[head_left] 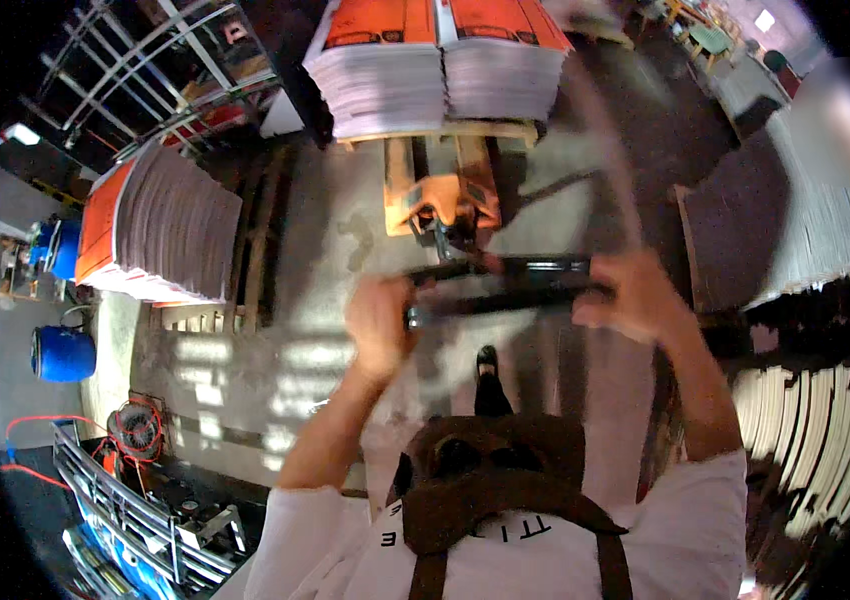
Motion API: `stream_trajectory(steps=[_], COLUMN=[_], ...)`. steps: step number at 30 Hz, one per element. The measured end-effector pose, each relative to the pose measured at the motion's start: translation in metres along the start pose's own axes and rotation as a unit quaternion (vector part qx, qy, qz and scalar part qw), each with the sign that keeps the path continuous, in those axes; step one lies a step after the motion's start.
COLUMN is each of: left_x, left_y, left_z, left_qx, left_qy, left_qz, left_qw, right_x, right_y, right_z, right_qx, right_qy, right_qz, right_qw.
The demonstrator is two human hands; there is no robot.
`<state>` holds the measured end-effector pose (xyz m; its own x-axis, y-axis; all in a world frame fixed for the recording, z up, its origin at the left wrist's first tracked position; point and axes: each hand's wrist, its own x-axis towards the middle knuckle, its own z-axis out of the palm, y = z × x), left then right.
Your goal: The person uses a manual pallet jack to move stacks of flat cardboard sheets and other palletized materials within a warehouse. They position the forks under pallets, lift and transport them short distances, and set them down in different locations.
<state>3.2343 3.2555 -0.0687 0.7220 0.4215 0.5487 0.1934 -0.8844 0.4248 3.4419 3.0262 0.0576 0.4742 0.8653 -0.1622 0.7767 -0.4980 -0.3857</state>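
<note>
**Gripping black loop-shaped handle (505, 303) of orange metal pallet truck (440, 197) with two hands**

Grasping left end of handle with fingers of bare left hand (380, 325), wrapped round it. Grasping right end likewise with fingers of bare right hand (633, 295). Held in front of torso, above grey concrete floor (340, 180); motion-blurred here, so exact finger placement hard to tell. Attached to truck just ahead, with two orange forks (398, 160) running under light wooden pallet (515, 131). Loaded on pallet: two thick white paper stacks (385, 95) with orange printed tops, side by side. At left: another thick paper stack (185, 225), also orange-topped; farther out, blue drum (63, 354), thin red hose (45, 417). At right: large stack of white sheets (825, 220), plus cream-coloured sheets (815, 440) nearer. Visible at bottom: white shirt (315, 530), dark brown garment with straps (515, 500), one black shoe (486, 356).
</note>
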Motion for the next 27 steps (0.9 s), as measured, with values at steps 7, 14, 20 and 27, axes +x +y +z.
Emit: stream_trajectory(steps=[7,14,20,27], left_x=[-0.223,-0.05,-0.249,-0.121], left_y=[-0.001,0.007,0.008,0.041], left_z=[-0.007,-0.033,-0.014,-0.055], left_qx=[-0.147,-0.143,-0.149,-0.124], left_qy=[-0.129,0.045,-0.101,-0.322], left_qz=[0.094,0.017,0.107,0.142], left_qw=[0.976,0.989,0.978,0.928], right_x=[-0.157,-0.041,-0.183,-0.112], right_y=[0.003,-0.011,-0.009,-0.007], right_z=[0.164,0.073,0.205,0.144], right_qx=[0.032,0.061,-0.012,-0.059], right_qy=[-0.087,0.106,-0.021,-0.081], right_qz=[-0.087,-0.067,-0.046,-0.06], right_qw=[0.992,0.99,0.999,0.993])
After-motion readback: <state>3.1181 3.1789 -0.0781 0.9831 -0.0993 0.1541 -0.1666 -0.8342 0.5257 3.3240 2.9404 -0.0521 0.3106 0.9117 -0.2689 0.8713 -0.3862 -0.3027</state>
